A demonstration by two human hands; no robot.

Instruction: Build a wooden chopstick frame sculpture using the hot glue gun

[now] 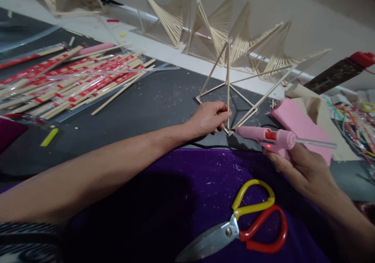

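A frame of thin wooden sticks [228, 66] stands on the dark table in front of me. My left hand [211, 118] is closed, its fingers pinching an upright stick of this frame close to the near corner. In my right hand [303, 165] is a pink hot glue gun [263, 136], gripped by the handle, with a clear glue stick poking out behind. The gun's nozzle points left and sits at the near corner, by the foot of the held stick; whether it touches the wood I cannot tell. A small light glows on the gun.
Wrapped chopsticks [76, 79] lie heaped at left, near a yellow-green piece [49, 137]. Scissors [234, 226] rest on the purple cloth [187, 200]. Several finished-looking stick structures [170, 21] line the wall. A pink block [304, 122] and a dark bottle [336, 73] are at right.
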